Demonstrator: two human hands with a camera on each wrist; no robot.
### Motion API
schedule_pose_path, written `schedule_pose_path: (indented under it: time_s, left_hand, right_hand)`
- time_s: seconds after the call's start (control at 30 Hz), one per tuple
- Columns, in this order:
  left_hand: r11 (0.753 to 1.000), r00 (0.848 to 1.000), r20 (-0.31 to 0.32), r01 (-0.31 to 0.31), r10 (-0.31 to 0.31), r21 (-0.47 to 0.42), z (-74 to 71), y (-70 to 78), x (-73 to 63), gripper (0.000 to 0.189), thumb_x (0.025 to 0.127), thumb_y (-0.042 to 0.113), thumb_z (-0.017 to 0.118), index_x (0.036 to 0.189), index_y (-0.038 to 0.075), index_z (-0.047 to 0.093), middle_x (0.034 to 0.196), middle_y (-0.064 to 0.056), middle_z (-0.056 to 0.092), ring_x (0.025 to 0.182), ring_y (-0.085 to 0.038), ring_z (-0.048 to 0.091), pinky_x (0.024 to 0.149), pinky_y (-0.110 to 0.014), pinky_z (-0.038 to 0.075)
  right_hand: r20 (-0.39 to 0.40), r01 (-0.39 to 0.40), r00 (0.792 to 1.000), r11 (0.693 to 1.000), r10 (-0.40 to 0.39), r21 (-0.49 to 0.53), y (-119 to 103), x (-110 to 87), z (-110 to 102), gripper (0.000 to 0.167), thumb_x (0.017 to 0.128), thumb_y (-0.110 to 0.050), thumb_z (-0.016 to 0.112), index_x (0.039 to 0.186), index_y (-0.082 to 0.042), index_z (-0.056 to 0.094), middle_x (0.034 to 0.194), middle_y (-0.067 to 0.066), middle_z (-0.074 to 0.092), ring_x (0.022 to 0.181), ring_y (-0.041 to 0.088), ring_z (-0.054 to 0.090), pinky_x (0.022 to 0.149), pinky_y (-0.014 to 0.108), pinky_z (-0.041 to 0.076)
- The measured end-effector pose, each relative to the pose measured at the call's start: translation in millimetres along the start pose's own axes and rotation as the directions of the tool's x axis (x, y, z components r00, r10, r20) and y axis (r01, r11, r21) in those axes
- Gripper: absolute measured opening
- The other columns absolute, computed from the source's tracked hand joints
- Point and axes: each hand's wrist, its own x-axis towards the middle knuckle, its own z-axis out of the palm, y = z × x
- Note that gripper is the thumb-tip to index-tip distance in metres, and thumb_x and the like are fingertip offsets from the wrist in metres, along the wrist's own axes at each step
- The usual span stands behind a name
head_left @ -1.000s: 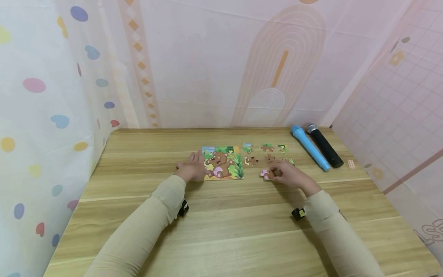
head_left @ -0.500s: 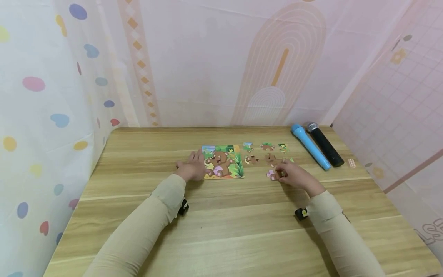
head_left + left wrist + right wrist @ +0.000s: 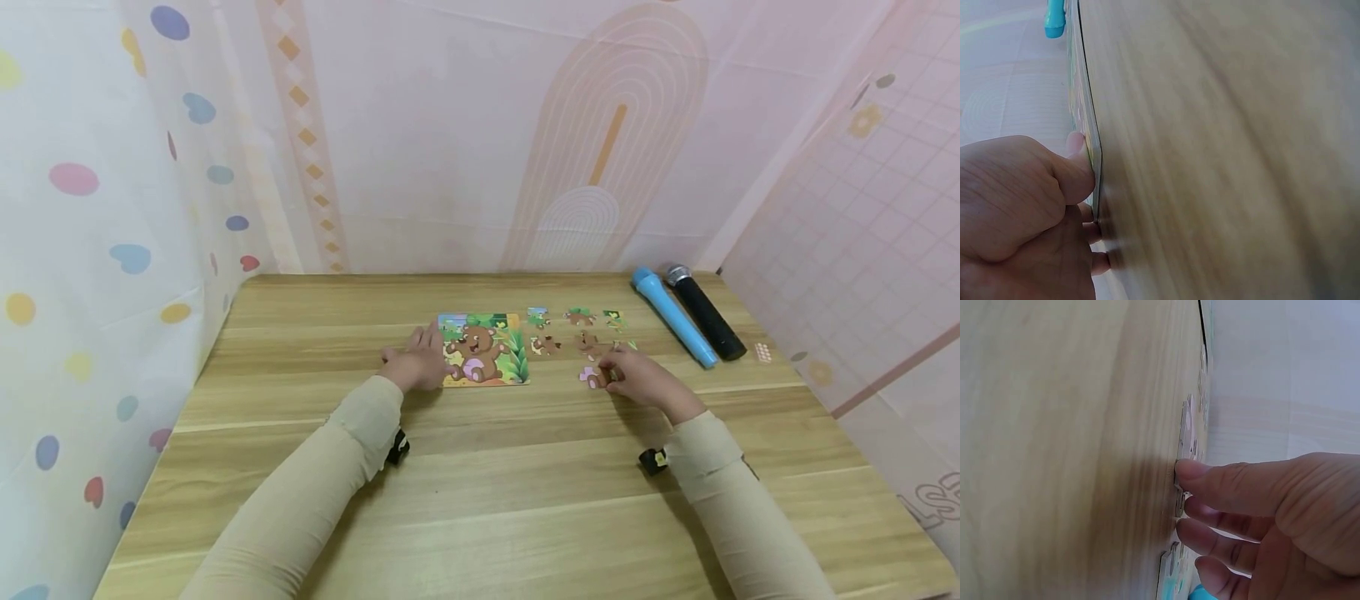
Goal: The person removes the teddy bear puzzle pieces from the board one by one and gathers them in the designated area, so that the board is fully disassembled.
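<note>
My left hand [image 3: 418, 360] rests at the left edge of a rectangular bear picture board [image 3: 491, 357], its fingers fairly straight. The left wrist view shows the thumb on the board's edge [image 3: 1090, 119] and fingertips at the tabletop. To the right, my right hand [image 3: 639, 380] holds a pink-and-brown jigsaw puzzle piece [image 3: 589, 377] flat at the table, thumb against its near edge in the right wrist view; my fingers hide part of it. Behind it lie several loose puzzle pieces, among them a brown bear-face piece [image 3: 587, 342], a brown-and-yellow piece [image 3: 545, 345] and a green-and-brown piece [image 3: 580, 317].
A blue microphone [image 3: 673, 318] and a black microphone [image 3: 705, 315] lie side by side at the back right. Beside them is a small dotted patch [image 3: 762, 352]. Printed curtains [image 3: 420, 150] enclose the wooden table [image 3: 480, 500] at the back and sides.
My right hand has slid slightly to the right with the pink-and-brown puzzle piece, then stayed in place over the last half second. My left hand stays on the board's edge.
</note>
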Motion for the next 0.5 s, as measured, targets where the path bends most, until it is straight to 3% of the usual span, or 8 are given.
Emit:
schedule_pose_path:
  time_s: [0.13,0.27,0.37,0.5]
  left_hand:
    - [1.000,1.000,-0.011,-0.003,0.003,0.008,0.7,-0.7,1.5,0.081,0.110,0.036,0.040,0.160,0.004,-0.014,0.167,-0.009,-0.023,0.154,-0.031,-0.017,0.107,-0.081,-0.006]
    - [1.000,1.000,-0.014,-0.006,0.006,0.014,0.7,-0.3,0.7,0.081,0.109,0.038,0.039,0.160,0.005,-0.014,0.167,-0.009,-0.023,0.154,-0.031,-0.016,0.107,-0.081,-0.005]
    - [1.000,1.000,-0.009,-0.003,0.003,0.003,-0.7,1.0,-3.1,0.083,0.109,0.039,0.039,0.159,0.006,-0.018,0.167,-0.009,-0.023,0.154,-0.030,-0.016,0.107,-0.081,-0.006]
    - [1.000,1.000,-0.015,-0.004,0.003,-0.017,-3.0,4.2,-10.2,0.083,0.109,0.039,0.040,0.159,0.005,-0.018,0.168,-0.009,-0.020,0.154,-0.030,-0.015,0.106,-0.081,-0.007]
  right_hand:
    - [0.007,-0.019,1.000,1.000,0.020,-0.013,-1.6,0.8,-1.6,0.026,0.090,0.002,0.073,0.115,0.007,0.066,0.107,0.016,0.059,0.091,0.027,0.057,0.080,0.043,0.052]
    - [-0.004,-0.042,0.999,0.999,0.042,-0.017,-11.2,5.2,-3.1,0.037,0.093,-0.002,0.072,0.128,0.006,0.064,0.121,0.023,0.059,0.104,0.033,0.061,0.089,0.049,0.054]
    - [-0.006,-0.023,1.000,1.000,0.023,-0.004,-25.9,14.2,-2.0,0.045,0.094,-0.004,0.071,0.136,0.008,0.058,0.132,0.028,0.058,0.107,0.037,0.064,0.090,0.049,0.055]
    - [0.014,0.035,0.999,0.999,-0.035,0.022,-49.9,30.2,6.8,0.045,0.094,-0.005,0.071,0.135,0.007,0.058,0.131,0.025,0.062,0.111,0.037,0.064,0.092,0.048,0.055]
